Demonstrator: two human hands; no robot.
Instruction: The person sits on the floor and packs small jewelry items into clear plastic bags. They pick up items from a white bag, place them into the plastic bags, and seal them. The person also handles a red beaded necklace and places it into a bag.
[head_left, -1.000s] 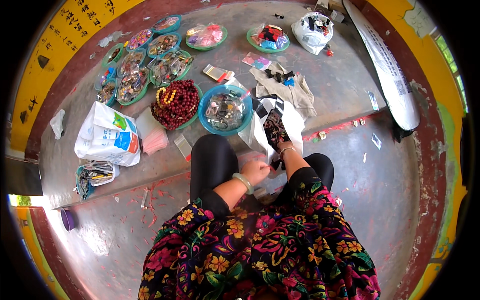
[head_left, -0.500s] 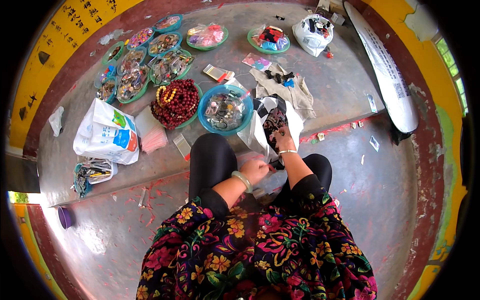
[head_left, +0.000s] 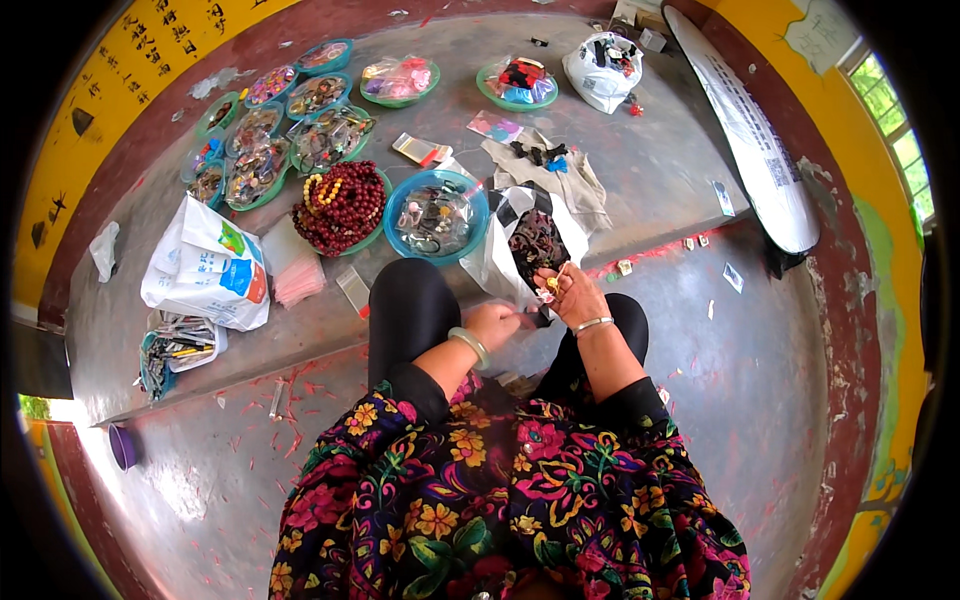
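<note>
My right hand [head_left: 580, 297] is by the mouth of a white plastic bag [head_left: 490, 262], its fingers pinched on a small trinket [head_left: 549, 287] with yellow and pinkish parts. Its exact kind is too small to tell. Dark patterned pieces [head_left: 538, 245] fill the bag. My left hand [head_left: 492, 325] is closed near my left knee, fingertips toward the bag's lower side; motion smears them, and I cannot make out what they hold. Just beyond that knee stands a blue basin [head_left: 393, 225] of small packaged accessories [head_left: 432, 220].
Dark red beads [head_left: 345, 215] fill a green basin to the left, beside a white printed bag [head_left: 195, 265]. Several more basins of small goods stand farther back. A beige cloth [head_left: 585, 190] lies beyond my right hand. A long silvery board [head_left: 745, 130] leans along the right.
My right hand has drawn back from inside the bag and turned over, showing the small yellow and pinkish trinket. My left hand has shifted slightly left and up. The whole view has shifted a little.
</note>
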